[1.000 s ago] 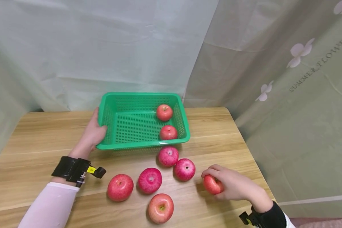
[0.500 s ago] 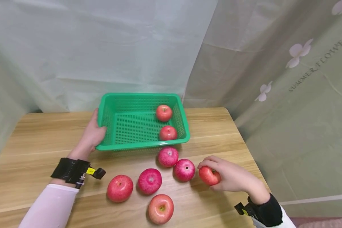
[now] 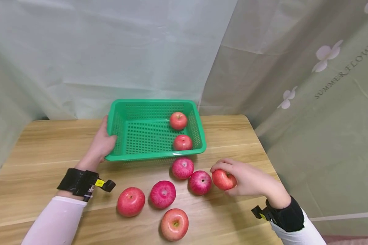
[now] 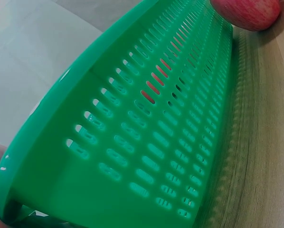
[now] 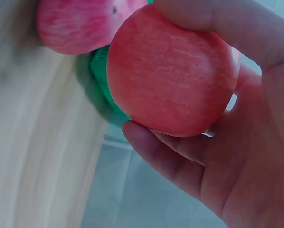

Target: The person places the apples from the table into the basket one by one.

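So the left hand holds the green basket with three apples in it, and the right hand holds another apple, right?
Not three: the head view shows two apples in the green basket, one behind the other. The left hand does hold the basket, and the right hand does hold another apple.

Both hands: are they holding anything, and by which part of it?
The right hand holds an apple by its sides, between thumb and fingers. The left hand grips the basket by the rim at its left end.
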Tool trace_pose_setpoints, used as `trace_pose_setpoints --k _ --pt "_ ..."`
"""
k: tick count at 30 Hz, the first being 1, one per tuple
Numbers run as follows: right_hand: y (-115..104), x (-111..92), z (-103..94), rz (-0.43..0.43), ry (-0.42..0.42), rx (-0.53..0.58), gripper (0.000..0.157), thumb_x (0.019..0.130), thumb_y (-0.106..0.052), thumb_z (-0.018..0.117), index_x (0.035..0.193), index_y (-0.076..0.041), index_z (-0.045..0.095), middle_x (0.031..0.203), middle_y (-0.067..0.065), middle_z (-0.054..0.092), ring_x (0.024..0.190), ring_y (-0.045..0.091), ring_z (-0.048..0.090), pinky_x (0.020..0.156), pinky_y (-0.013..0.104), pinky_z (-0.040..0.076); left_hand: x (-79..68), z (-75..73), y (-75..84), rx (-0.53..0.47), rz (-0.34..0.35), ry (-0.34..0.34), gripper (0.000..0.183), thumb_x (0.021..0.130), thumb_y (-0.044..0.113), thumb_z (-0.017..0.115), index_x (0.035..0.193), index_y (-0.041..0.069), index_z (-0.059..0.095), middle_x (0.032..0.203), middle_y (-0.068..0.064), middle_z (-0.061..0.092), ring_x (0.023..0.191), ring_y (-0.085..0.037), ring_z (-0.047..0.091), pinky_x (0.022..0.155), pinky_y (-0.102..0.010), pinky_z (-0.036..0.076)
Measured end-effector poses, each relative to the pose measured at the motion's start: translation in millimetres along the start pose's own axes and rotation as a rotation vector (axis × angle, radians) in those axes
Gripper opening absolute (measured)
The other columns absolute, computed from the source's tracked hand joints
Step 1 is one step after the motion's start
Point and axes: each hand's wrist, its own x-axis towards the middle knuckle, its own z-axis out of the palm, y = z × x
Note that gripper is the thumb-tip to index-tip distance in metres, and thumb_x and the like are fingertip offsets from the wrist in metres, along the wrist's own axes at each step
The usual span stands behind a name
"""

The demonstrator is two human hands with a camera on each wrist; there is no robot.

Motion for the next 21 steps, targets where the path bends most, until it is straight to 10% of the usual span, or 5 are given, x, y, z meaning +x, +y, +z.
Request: trace_pose_setpoints --k 21 --pt "-16.9 68.0 -26.2 -0.152 0.087 0.029 0.066 0.08 -0.025 0.094 0.14 -0.025 0.066 0.142 -0.005 0.055 0.123 0.013 0.058 0.097 0.037 0.058 -0.1 -0.5 0.1 0.004 -0.015 -0.001 0.094 0.101 -0.006 0.038 0.17 0.022 -0.019 0.175 -0.029 0.006 0.133 -0.051 0.044 0.085 -0.054 0.058"
